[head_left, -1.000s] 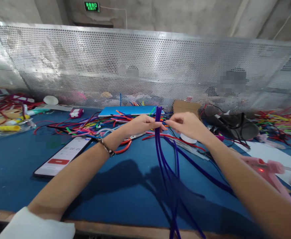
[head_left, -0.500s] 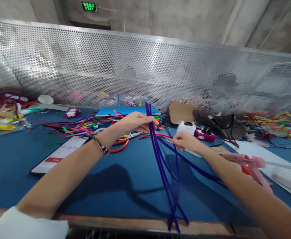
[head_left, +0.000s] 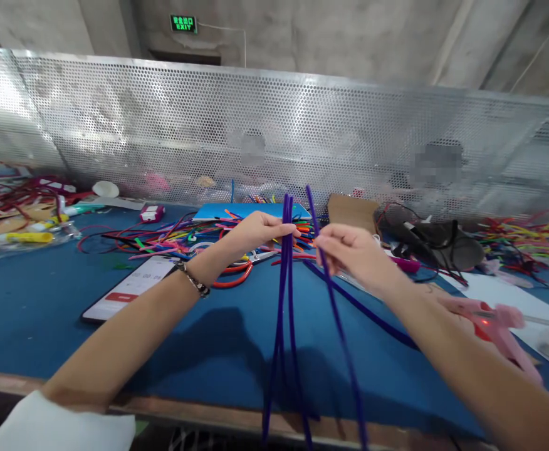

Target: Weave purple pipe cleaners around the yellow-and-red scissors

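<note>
My left hand (head_left: 256, 230) is closed on a bunch of dark blue pipe cleaners (head_left: 284, 294) near their top ends; they hang down past the table's front edge. My right hand (head_left: 352, 250) pinches a single dark blue pipe cleaner (head_left: 338, 313), held just right of the bunch and slanting down to the right. Another blue pipe cleaner (head_left: 368, 310) lies on the blue table (head_left: 44, 300) under my right forearm. Behind my hands lies a heap of mixed coloured pipe cleaners (head_left: 171, 238).
A phone (head_left: 128, 289) lies screen up at the left. Red-handled scissors (head_left: 234, 275) sit under my left wrist. A pink glue gun (head_left: 500, 319) rests at the right, by white paper (head_left: 504, 291). A perforated metal screen (head_left: 274, 131) closes the back; black cables (head_left: 434, 235) lie before it.
My right hand came down to the table, took one blue pipe cleaner and lifted it up beside the bunch. The bunch in my left hand now hangs straighter.
</note>
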{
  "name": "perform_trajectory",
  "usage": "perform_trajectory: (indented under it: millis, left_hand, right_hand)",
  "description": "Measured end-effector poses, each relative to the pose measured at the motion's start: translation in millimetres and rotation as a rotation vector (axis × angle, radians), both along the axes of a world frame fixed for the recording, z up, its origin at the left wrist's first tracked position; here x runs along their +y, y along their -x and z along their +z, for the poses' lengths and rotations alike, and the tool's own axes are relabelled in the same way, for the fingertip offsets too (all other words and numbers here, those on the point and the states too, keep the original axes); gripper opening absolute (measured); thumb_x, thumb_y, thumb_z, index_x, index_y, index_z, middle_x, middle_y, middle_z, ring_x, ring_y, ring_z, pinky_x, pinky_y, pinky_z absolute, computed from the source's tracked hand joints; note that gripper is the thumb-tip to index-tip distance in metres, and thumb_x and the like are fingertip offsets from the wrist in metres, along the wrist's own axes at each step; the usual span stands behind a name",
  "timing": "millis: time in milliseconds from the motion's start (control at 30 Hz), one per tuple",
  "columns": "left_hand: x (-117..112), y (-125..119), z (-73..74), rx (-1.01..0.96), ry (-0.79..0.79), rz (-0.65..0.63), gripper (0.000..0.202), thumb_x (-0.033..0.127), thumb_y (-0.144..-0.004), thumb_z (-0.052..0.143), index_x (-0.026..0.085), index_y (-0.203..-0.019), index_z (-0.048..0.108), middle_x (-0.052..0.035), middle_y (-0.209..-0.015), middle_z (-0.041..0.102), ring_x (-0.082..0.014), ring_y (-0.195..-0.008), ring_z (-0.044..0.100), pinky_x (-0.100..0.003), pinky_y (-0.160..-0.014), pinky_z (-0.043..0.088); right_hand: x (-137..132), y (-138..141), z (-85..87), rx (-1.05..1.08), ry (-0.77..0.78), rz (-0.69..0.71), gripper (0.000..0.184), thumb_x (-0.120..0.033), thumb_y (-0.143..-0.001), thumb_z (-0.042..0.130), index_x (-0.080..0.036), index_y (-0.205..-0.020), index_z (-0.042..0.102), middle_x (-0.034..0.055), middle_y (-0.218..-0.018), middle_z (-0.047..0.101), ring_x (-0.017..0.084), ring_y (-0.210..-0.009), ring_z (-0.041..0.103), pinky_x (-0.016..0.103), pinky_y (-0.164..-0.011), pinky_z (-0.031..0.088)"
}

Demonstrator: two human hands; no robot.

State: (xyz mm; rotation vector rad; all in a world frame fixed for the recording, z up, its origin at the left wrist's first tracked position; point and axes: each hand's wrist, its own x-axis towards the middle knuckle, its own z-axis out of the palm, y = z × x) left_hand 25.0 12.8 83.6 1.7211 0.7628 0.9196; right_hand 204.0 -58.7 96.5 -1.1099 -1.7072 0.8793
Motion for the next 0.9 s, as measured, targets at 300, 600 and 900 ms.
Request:
perform_trajectory:
  millis: [300,600,900]
  left_hand:
    - [-4.3,-13.7,-37.6,-0.060,0.114,-0.015,0.027,0.038,-0.071,0.067,0.012,-0.076,0.070,-0.0029,-0.070,0.067,-0.0102,-0.063,0.059,-0.019,-0.059,0.046]
    - [-7.9,-18.3,-42.5,-0.063,0.083,-0.059,0.023,0.030,-0.072,0.065,0.014,-0.088,0.070,-0.0026,-0.077,0.068,-0.0100,-0.065,0.058,-0.018,-0.056,0.046]
    - [-18.8,-17.6,-49.1,0.002,0.038,-0.053,0.012,0.023,-0.063,0.069,0.014,-0.071,0.072,0.0043,-0.057,0.060,-0.0062,-0.050,0.048,-0.015,-0.045,0.039]
  right_hand:
    - [9.7,15.5,-48.2,-0.036,0.118,0.015,0.022,-0.039,-0.070,0.056,-0.019,-0.065,0.048,-0.0073,-0.039,0.051,0.009,-0.034,0.049,0.020,-0.037,0.039]
    - [10.0,5.6,-46.9,-0.055,0.064,0.009,0.029,-0.042,-0.070,0.056,-0.019,-0.054,0.048,-0.0050,-0.041,0.050,0.009,-0.035,0.048,0.021,-0.037,0.036]
    - [18.0,13.1,-35.4,0.028,-0.041,-0.109,0.020,-0.036,-0.061,0.064,-0.017,-0.057,0.060,-0.0040,-0.052,0.050,0.007,-0.042,0.039,0.024,-0.043,0.032]
